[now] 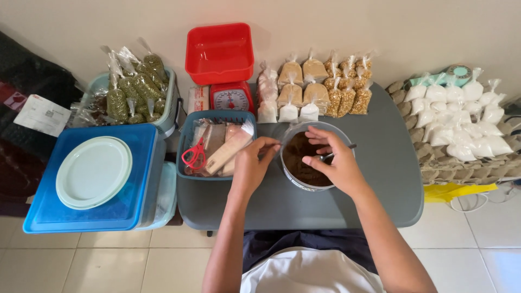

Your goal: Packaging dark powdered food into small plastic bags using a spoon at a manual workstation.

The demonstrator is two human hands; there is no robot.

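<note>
A round metal bowl (288,177) of brown powder stands on the grey table (380,179) in front of me. My right hand (332,161) hovers over the bowl and grips a metal spoon (347,147) whose handle sticks out to the right. My left hand (251,165) is at the bowl's left rim with its fingertips pinched together; what they pinch is too small to make out.
Behind the bowl lie small tied bags of grains and powders (315,89), a red kitchen scale (232,99) and a red tub (220,51). A blue basket (187,142) with red scissors (194,155) sits left. Further left is a blue lid (38,214) with a pale plate (93,172). White bags (461,116) lie right.
</note>
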